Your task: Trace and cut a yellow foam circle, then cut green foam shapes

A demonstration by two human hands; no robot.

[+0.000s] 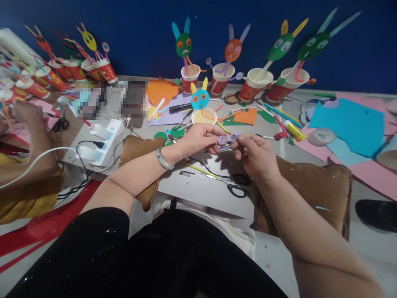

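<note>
Pinching purple discs [222,141], left hand [200,140] and right hand [259,156] hover inside the table's near edge [204,201].

Ahead of you, a deep-blue wall [136,37] spans ten to two o'clock behind a grey table [201,191], while pale floor [276,269] shows at five o'clock.

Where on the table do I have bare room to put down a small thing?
A white patch nearest you looks bare, bordered by the left brown cushion and the black scissors. Beyond your left hand it is crowded: paper cups, markers, paper pieces. Blue paper covers much of the right.
</note>
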